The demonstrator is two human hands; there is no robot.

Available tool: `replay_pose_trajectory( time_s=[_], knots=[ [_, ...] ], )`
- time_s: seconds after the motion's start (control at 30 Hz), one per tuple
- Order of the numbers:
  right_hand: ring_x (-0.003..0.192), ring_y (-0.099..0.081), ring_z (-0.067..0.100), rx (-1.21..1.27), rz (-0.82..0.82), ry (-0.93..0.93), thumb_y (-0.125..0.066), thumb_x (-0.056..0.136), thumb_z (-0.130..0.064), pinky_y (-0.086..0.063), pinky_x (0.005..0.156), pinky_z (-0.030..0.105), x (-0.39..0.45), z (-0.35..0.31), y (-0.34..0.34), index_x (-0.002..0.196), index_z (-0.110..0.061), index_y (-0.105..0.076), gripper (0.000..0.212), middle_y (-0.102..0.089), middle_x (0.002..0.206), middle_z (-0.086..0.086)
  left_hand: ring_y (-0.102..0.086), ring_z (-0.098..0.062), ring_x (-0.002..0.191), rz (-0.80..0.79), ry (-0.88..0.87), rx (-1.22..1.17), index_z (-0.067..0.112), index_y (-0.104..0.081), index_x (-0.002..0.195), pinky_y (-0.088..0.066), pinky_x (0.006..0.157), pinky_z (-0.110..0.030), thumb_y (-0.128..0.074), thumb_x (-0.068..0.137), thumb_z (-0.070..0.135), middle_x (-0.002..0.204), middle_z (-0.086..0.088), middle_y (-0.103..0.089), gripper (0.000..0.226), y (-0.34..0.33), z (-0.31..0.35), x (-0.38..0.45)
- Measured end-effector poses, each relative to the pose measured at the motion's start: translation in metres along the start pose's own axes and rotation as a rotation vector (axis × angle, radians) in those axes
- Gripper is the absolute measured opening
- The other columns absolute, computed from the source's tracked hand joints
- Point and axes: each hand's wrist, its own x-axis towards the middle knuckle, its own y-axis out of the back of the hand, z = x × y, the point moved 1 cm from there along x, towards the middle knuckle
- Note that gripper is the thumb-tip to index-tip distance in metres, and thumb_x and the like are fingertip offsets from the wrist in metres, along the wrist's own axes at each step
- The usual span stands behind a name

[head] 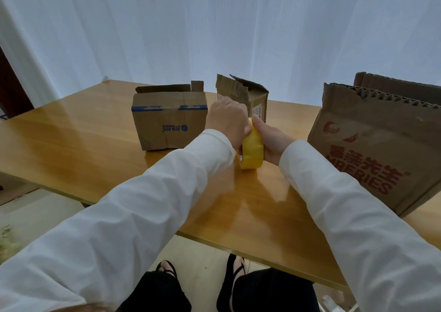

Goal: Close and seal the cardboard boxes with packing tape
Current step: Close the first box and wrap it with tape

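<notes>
Both hands are holding the smooth yellow tape roll (pixel 251 150) above worktop (pixel 71 144) centre: right hand (pixel 270 142) is gripping it, left hand (pixel 228 120) is curling on its top. Three open corrugated cardboard boxes (pixel 169 120) are standing behind, twd far edge.

Bright yellow round roll of packing tape (pixel 252 149) in the grip, between white long sleeves (pixel 152 206). Left of the grip, brown cardboard box with blue tape strip and blue print (pixel 170 120). Just behind, plain brown torn cardboard box (pixel 256 95). Right, large brown cardboard box with red lettering (pixel 372 149). Underneath, glossy honey-brown wooden table (pixel 71 144). Beyond, pale bluish-white pleated curtain (pixel 214 25).
</notes>
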Motion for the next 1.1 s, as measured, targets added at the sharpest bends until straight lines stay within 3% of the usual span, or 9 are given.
replay_pose_trajectory(
  time_s=[0.23,0.43,0.53,0.67,0.77,0.83,0.9,0.97,1.1],
  knots=[
    [0.074,-0.064,0.024,0.022,-0.080,0.047,-0.026,0.097,-0.055,-0.056,0.063,0.035,0.001,0.005,0.003,0.134,-0.010,-0.042,0.060,-0.064,0.092,0.014,-0.044,-0.015,0.095,-0.121,0.064,-0.414,0.017,-0.054,0.094,-0.043,0.082,-0.027,-0.054,0.093,0.033,0.102,0.000,-0.053,0.016,-0.012,-0.013,0.002],
    [0.093,-0.064,0.020,-0.008,-0.159,0.175,-0.025,0.095,-0.059,-0.053,0.080,0.033,0.005,0.020,0.001,0.118,-0.025,-0.048,0.048,-0.065,0.104,0.004,-0.043,-0.016,0.085,0.064,0.019,-0.135,0.015,-0.053,0.107,-0.036,0.077,-0.025,-0.046,0.098,0.025,0.101,-0.005,-0.061,0.016,-0.012,-0.005,0.000],
    [0.078,-0.065,0.015,-0.220,-0.176,0.194,-0.037,0.098,-0.048,-0.054,0.077,0.029,0.002,0.021,-0.002,0.110,-0.019,-0.053,0.035,-0.065,0.091,0.005,-0.045,-0.015,0.091,0.063,0.198,-0.226,0.014,-0.052,0.108,-0.037,0.093,-0.030,-0.042,0.100,0.028,0.099,-0.002,-0.061,0.019,-0.009,-0.012,0.001],
    [0.063,-0.064,0.015,-0.366,-0.161,0.107,-0.036,0.097,-0.052,-0.054,0.069,0.028,-0.002,0.008,-0.002,0.092,-0.013,-0.057,0.044,-0.065,0.074,0.005,-0.063,-0.018,0.098,0.047,0.229,-0.156,0.015,-0.044,0.107,-0.006,0.117,-0.040,-0.036,0.101,0.025,0.101,0.004,-0.068,0.014,-0.006,-0.017,-0.005],
    [0.079,-0.065,0.022,-0.272,-0.077,-0.020,-0.050,0.082,-0.070,-0.054,0.084,0.037,-0.001,0.006,-0.009,0.113,-0.016,-0.060,0.064,-0.068,0.091,0.008,-0.060,-0.022,0.091,0.158,0.229,-0.217,0.012,-0.044,0.107,-0.027,0.111,-0.040,-0.036,0.102,0.027,0.085,0.004,-0.060,0.018,0.000,-0.015,-0.008],
    [0.098,-0.062,0.028,-0.216,0.025,-0.020,-0.050,0.071,-0.080,-0.048,0.096,0.045,0.000,0.014,-0.019,0.133,-0.018,-0.051,0.087,-0.063,0.113,0.008,-0.055,-0.019,0.077,0.184,0.266,-0.277,0.012,-0.043,0.110,-0.046,0.079,-0.031,-0.035,0.101,0.033,0.084,0.006,-0.052,0.024,0.004,-0.017,-0.005],
    [0.118,-0.053,0.031,-0.253,0.104,0.089,-0.039,0.080,-0.077,-0.040,0.106,0.049,-0.006,0.021,-0.029,0.140,-0.020,-0.041,0.083,-0.054,0.129,0.006,-0.052,-0.016,0.073,0.132,0.298,-0.319,0.013,-0.041,0.113,-0.042,0.066,-0.027,-0.035,0.101,0.034,0.087,0.007,-0.051,0.025,0.003,-0.021,-0.003],
    [0.125,-0.048,0.030,-0.308,0.085,0.144,-0.030,0.086,-0.073,-0.036,0.109,0.048,-0.011,0.024,-0.034,0.144,-0.018,-0.036,0.080,-0.049,0.138,0.008,-0.054,-0.017,0.077,0.103,0.335,-0.378,0.013,-0.041,0.112,-0.047,0.068,-0.029,-0.037,0.101,0.030,0.092,0.006,-0.053,0.020,0.003,-0.025,-0.004],
    [0.106,-0.059,0.022,-0.401,-0.099,0.191,-0.030,0.092,-0.065,-0.043,0.103,0.042,-0.023,0.023,-0.036,0.132,-0.021,-0.045,0.062,-0.062,0.112,0.004,-0.060,-0.027,0.091,0.029,0.430,-0.470,0.014,-0.041,0.112,-0.051,0.083,-0.039,-0.035,0.102,0.026,0.105,-0.006,-0.061,0.017,0.002,-0.033,0.002]
  ],
)
